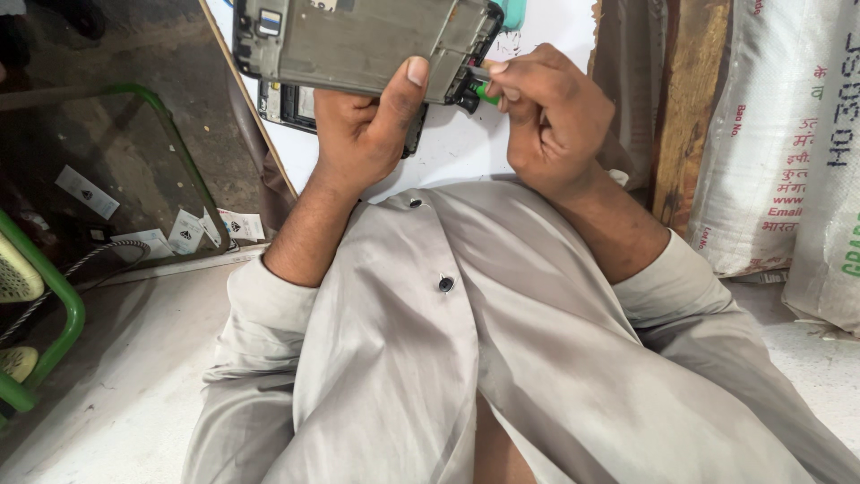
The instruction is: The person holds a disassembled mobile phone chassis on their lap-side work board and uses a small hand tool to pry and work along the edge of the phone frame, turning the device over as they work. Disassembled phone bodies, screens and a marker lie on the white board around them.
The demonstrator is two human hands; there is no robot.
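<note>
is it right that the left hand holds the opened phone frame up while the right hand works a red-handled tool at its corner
Not quite: the head view shows the tool in the right hand has a green handle, not red. The rest holds: the left hand holds the opened phone frame up, and the tool meets its corner.

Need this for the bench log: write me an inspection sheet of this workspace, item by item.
Surface: white board under the hands; pale floor below.
Job's things: opened phone frame, inner side up, held above the board; green-handled tool at its lower right corner; a second dark phone part lies on the board.
Clutter: small paper labels on the dark glass panel at left.
Grippers: left hand grips the frame, thumb on its edge; right hand pinches the tool.
Cables: one braided cable at left.
Surroundings: green metal frame, wooden post, printed white sacks at right.
</note>
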